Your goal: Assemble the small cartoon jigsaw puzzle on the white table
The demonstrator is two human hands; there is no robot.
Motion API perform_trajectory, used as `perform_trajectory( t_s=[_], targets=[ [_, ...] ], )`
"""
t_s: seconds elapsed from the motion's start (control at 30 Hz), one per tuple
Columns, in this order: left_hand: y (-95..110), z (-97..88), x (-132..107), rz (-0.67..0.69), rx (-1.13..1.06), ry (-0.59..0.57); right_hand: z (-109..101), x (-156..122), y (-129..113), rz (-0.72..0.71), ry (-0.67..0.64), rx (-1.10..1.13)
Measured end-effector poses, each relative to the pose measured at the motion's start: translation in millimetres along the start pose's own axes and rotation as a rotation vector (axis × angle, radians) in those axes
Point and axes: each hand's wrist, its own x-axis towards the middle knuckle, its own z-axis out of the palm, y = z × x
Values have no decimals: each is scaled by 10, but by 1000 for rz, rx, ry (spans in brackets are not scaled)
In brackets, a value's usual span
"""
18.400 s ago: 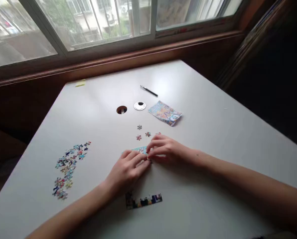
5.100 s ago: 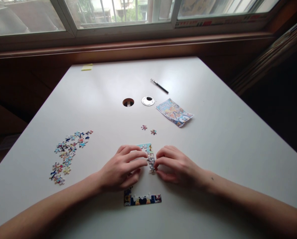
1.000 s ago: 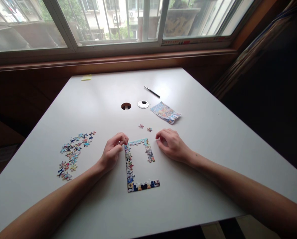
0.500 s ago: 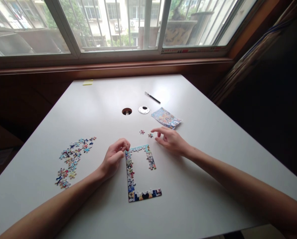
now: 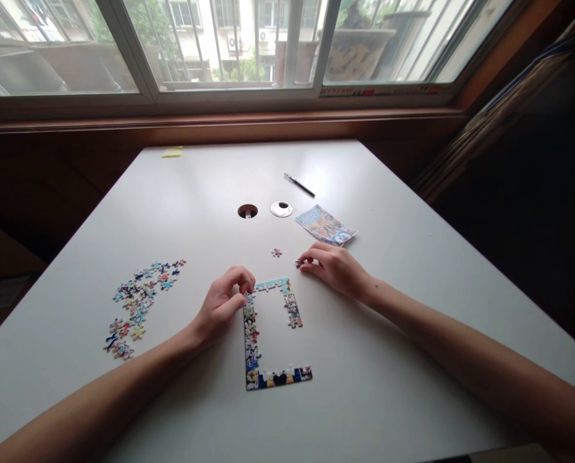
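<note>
1 loose puzzle piece (image 5: 298, 262) is lying on the white table (image 5: 413, 257), just beyond the puzzle frame (image 5: 268, 334); right hand (image 5: 334, 269) is pinching it with its fingertips. Left hand (image 5: 222, 302) is curling loosely, fingertips touching the frame's top-left corner, grasping nothing. 1 more piece (image 5: 276, 253) is sitting just left. Piece pile (image 5: 140, 305) far left; leaflet (image 5: 325, 226), pen (image 5: 299, 184), grommet cap (image 5: 281, 208) farther back.

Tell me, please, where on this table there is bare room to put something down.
The table is bare on its right side, right of the picture card and beyond the right hand. The far strip between the yellow note and the pen is bare too. It is crowded at the loose pieces and around the puzzle frame, by the left hand.
</note>
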Motion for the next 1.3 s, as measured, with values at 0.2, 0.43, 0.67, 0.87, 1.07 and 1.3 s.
perform_trajectory(
  t_s=[0.2, 0.43, 0.67, 0.87, 1.07, 1.3],
  targets=[
    [68, 26, -20, 75, 119, -74, -42, -391, -130, -33, 7, 3],
    [126, 42, -12, 174, 294, -151, -57, -433, -187, -62, -31, -21],
    [154, 80, -42, 289, 393, -223, -109, -433, -210, -107, -85, 9],
    [139, 90, -56, 342, 434, -238, -104, -444, -227, -114, -108, -44],
    [66, 129, -93, 466, 557, -228, -66, -465, -230, -145, -85, -37],
    [141, 203, -141, 711, 714, -247, 23, -624, -597, -265, -73, 96]
  ],
)
